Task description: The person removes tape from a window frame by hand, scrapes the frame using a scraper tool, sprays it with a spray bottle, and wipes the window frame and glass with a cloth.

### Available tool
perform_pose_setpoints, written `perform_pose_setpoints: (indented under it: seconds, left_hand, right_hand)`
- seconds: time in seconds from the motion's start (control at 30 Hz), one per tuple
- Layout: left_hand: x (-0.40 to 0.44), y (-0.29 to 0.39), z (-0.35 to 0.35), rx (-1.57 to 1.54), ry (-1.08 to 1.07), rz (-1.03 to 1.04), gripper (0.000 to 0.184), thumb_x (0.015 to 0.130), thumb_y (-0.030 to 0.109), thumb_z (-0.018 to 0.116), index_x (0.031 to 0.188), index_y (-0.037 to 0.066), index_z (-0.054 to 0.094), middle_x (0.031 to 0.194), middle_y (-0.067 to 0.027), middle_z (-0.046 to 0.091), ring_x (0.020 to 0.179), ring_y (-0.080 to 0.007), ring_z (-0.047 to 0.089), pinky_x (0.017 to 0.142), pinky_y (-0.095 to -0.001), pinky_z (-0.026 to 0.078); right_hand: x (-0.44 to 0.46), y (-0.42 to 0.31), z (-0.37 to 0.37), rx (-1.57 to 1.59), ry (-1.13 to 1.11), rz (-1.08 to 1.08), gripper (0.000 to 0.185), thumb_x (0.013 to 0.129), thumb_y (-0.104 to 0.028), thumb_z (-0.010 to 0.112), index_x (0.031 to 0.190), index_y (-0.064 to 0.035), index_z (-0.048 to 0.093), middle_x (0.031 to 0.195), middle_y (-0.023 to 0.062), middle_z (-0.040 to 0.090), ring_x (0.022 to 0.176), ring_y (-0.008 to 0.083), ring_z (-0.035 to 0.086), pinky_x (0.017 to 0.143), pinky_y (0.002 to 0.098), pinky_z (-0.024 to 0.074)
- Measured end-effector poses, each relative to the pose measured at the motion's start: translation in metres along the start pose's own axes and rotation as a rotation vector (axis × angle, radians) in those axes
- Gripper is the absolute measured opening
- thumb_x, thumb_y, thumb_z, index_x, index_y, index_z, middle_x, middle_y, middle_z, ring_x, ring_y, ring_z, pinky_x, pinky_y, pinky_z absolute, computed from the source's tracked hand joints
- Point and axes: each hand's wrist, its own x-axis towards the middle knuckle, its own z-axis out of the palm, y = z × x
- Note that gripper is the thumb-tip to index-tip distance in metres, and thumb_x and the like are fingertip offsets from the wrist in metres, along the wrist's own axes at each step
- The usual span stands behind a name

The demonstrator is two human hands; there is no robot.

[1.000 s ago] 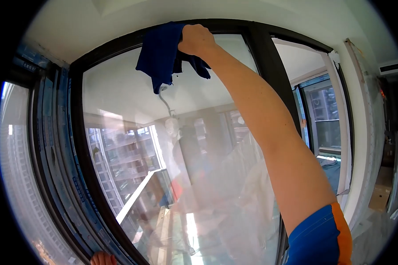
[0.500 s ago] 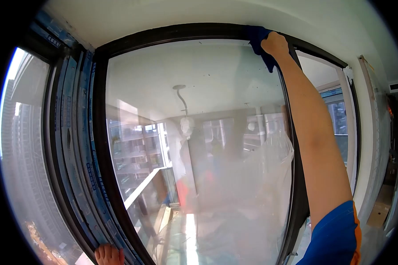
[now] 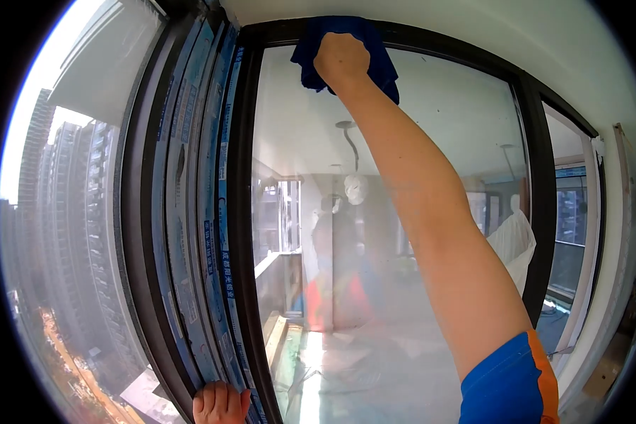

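My right hand (image 3: 342,59) is closed on a dark blue cloth (image 3: 381,67), pressed against the top of a glass pane (image 3: 403,148) and its black frame (image 3: 445,54). The cloth spreads out around the fist and hangs over the upper glass. Low on the left, my left hand (image 3: 221,403) has its fingers curled over the window's side frame (image 3: 191,283), which carries blue printed protective film. The lower part of that hand is cut off by the view's edge.
Left of the frame, another window shows tall buildings (image 3: 99,205) and ground far below. Beyond the large pane are a hanging ceiling cable with a white wrapped end (image 3: 355,189) and white plastic sheeting (image 3: 514,244). A narrower opening (image 3: 571,212) stands at the right.
My right hand has carried the cloth leftward along the top of the pane, from its right corner towards the left. My left hand stays on the side frame. The view has turned left.
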Motion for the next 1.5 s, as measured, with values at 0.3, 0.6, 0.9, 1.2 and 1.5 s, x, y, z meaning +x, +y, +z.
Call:
perform_pose_setpoints:
  seconds: [0.3,0.6,0.9,1.2,1.5]
  left_hand:
    - [0.011,-0.010,-0.012,0.005,0.103,0.056,0.017,0.088,0.025,0.065,0.081,0.010,0.060,0.086,-0.0054,0.062,0.081,-0.0188,0.059,0.072,-0.0321,0.044]
    - [0.011,-0.010,-0.023,-0.140,0.037,0.019,0.014,0.086,0.021,0.069,0.083,0.010,0.062,0.088,-0.0052,0.062,0.085,-0.0200,0.060,0.073,-0.0321,0.045]
    - [0.012,-0.009,-0.022,-0.155,0.059,0.015,0.015,0.084,0.020,0.070,0.082,0.008,0.062,0.089,-0.0052,0.063,0.086,-0.0203,0.060,0.075,-0.0333,0.046]
    - [0.013,-0.007,-0.023,-0.181,0.085,0.022,0.017,0.086,0.021,0.070,0.081,0.008,0.061,0.087,-0.0056,0.062,0.084,-0.0211,0.060,0.075,-0.0342,0.046]
    - [0.013,-0.005,-0.019,-0.158,0.128,0.029,0.016,0.087,0.021,0.067,0.080,0.009,0.060,0.084,-0.0064,0.061,0.081,-0.0223,0.059,0.075,-0.0350,0.045]
  right_hand:
    - [0.016,-0.143,0.087,0.072,0.091,-0.090,0.015,0.077,-0.008,0.066,0.087,-0.0043,0.076,0.089,0.0217,0.071,0.084,0.0364,0.071,0.068,0.0420,0.0584]
    - [0.002,-0.145,0.070,-0.010,0.036,-0.130,0.016,0.077,-0.007,0.064,0.087,-0.0056,0.076,0.086,0.0177,0.072,0.083,0.0342,0.071,0.064,0.0426,0.0585]
    - [0.011,-0.145,0.065,-0.059,-0.061,-0.119,0.016,0.076,-0.008,0.064,0.087,-0.0050,0.076,0.085,0.0161,0.072,0.082,0.0326,0.072,0.063,0.0408,0.0583]
    - [-0.015,-0.030,-0.011,-0.237,-0.099,-0.275,0.014,0.077,-0.004,0.059,0.081,-0.0025,0.073,0.084,0.0199,0.070,0.080,0.0358,0.071,0.067,0.0423,0.0568]
    - [-0.011,-0.040,0.005,-0.171,-0.014,-0.198,0.014,0.074,-0.002,0.062,0.080,-0.0015,0.074,0.083,0.0202,0.070,0.077,0.0354,0.070,0.064,0.0397,0.0572]
